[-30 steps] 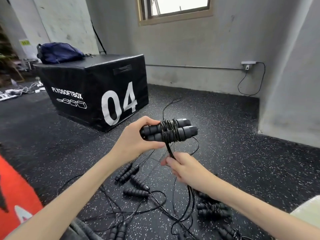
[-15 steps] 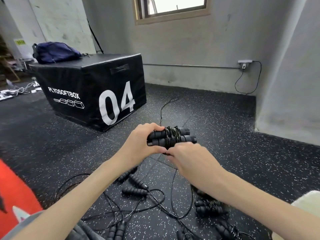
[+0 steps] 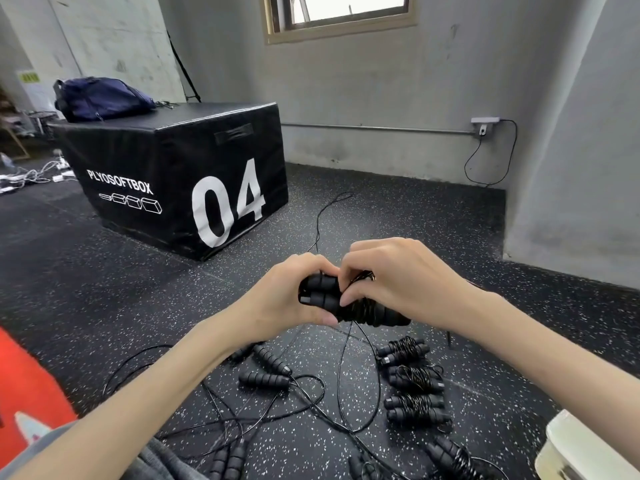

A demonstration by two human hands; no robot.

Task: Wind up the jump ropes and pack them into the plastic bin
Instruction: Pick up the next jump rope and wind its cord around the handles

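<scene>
Left grip (image 3: 277, 299): holds the paired black ribbed foam jump-rope handles (image 3: 346, 303).
Right grip (image 3: 391, 285): moved up from below, now pinching thin black cord (image 3: 360, 308) onto the wraps.
Meaning: nearly wound, bin next.

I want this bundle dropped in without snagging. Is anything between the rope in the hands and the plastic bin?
No solid thing stands between. The wound jump rope is held by both the left hand and right hand; the plastic bin sits low right. Finished bundles lie on the floor under that path, and a loose cord hangs down.
</scene>
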